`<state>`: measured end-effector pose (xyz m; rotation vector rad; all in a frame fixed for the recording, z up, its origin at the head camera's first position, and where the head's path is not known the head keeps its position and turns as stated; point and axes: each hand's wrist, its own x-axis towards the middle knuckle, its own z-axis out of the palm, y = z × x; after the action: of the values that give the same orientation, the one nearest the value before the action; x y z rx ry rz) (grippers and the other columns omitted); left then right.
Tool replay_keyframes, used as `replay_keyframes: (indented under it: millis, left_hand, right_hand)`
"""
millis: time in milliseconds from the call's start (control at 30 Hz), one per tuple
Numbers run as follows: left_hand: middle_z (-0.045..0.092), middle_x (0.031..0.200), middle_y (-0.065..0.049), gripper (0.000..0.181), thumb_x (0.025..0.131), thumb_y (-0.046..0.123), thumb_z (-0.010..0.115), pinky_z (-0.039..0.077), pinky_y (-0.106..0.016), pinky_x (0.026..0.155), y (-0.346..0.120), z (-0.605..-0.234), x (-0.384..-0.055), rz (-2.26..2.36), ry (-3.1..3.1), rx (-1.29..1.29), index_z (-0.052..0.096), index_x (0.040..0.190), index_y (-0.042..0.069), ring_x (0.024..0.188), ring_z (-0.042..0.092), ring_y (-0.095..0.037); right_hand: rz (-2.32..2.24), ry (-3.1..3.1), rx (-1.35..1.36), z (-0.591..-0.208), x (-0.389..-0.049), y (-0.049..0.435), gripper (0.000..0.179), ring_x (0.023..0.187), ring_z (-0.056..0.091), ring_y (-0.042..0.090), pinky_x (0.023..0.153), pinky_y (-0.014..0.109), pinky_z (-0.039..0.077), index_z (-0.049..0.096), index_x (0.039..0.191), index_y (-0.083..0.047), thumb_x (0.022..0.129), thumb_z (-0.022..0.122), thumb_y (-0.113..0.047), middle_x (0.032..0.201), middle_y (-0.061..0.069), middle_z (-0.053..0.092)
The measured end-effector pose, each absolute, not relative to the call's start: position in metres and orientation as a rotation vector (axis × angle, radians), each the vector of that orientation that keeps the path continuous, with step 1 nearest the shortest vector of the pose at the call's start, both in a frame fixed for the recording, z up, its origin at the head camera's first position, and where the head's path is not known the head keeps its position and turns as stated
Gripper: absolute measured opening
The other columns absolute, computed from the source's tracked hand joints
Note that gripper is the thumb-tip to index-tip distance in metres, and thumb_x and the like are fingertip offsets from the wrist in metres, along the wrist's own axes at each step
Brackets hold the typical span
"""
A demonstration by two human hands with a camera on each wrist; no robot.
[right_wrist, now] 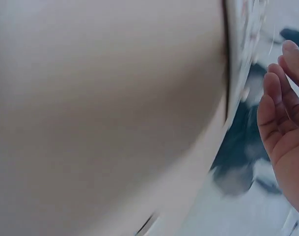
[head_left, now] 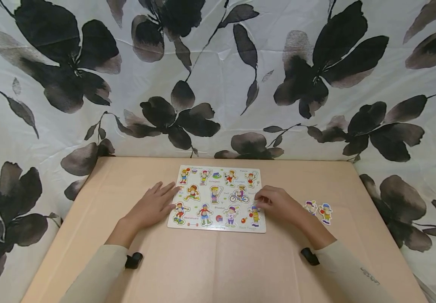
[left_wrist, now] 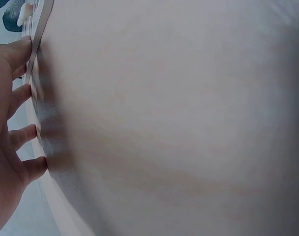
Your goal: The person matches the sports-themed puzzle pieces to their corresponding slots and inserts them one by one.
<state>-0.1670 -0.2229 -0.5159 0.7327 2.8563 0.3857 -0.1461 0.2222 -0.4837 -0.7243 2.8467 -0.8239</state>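
A white puzzle board (head_left: 199, 227) with colourful sports figures lies flat on the table. Against its left edge my left hand (head_left: 151, 202) rests with fingers spread, thumb and fingertips at the board's side; the left wrist view shows the fingertips down on the table. Over the right edge hovers my right hand (head_left: 280, 202), close to the cyclist piece (head_left: 239, 193) and the lower right figure (head_left: 255, 216). Its fingers bend loosely, and the right wrist view shows nothing between thumb and fingers (right_wrist: 269, 86). Two loose figure pieces, one (head_left: 310, 206) beside the other (head_left: 325, 213), lie right of my right forearm.
The light wooden table (head_left: 218, 265) ends at a straight back edge just behind the board. A white cloth with dark flowers (head_left: 180, 113) hangs behind and around it. Black camera straps (head_left: 133, 260) sit on both wrists.
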Motion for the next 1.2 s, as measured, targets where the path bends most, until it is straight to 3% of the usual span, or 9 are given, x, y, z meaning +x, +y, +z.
replay_keyframes:
  millis: [300, 633, 867, 1200]
  left_hand:
    - [0.031, 0.170, -0.007, 0.063, 0.105, 0.042, 0.056, 0.026, -0.073, 0.119, -0.221, -0.516, -0.166, 0.387, 2.850, 0.726, 0.037, 0.162, 0.022, 0.155, 0.023, -0.050]
    - [0.032, 0.169, -0.006, 0.063, 0.105, 0.041, 0.057, 0.027, -0.073, 0.118, -0.223, -0.516, -0.166, 0.388, 2.867, 0.739, 0.038, 0.162, 0.022, 0.154, 0.024, -0.050]
    - [0.032, 0.169, -0.006, 0.062, 0.105, 0.042, 0.055, 0.026, -0.072, 0.119, -0.222, -0.518, -0.165, 0.398, 2.869, 0.738, 0.038, 0.161, 0.022, 0.155, 0.024, -0.049]
    - [0.031, 0.170, -0.006, 0.064, 0.105, 0.043, 0.055, 0.026, -0.071, 0.120, -0.223, -0.520, -0.166, 0.358, 2.873, 0.734, 0.036, 0.163, 0.023, 0.155, 0.023, -0.049]
  right_hand:
    - [-0.865, 3.004, -0.577, -0.497, -0.129, 0.293, 0.017, 0.078, 0.058, 0.006, 0.068, 0.024, 0.054, 0.075, 0.100, -0.012, 0.086, 0.084, -0.011, 0.088, -0.009, 0.066]
    - [-0.767, 3.021, -0.365, -0.504, -0.115, 0.347, 0.018, 0.077, 0.054, 0.006, 0.064, 0.023, 0.050, 0.074, 0.104, -0.010, 0.089, 0.082, -0.017, 0.091, -0.004, 0.064]
    - [-0.698, 2.979, -0.266, -0.506, -0.114, 0.363, 0.020, 0.079, 0.056, 0.011, 0.066, 0.027, 0.051, 0.073, 0.104, -0.008, 0.090, 0.081, -0.019, 0.091, -0.001, 0.063]
    - [-0.686, 2.924, -0.324, -0.501, -0.114, 0.366, 0.014, 0.075, 0.053, 0.005, 0.064, 0.024, 0.048, 0.072, 0.097, -0.009, 0.088, 0.082, -0.014, 0.085, -0.005, 0.063]
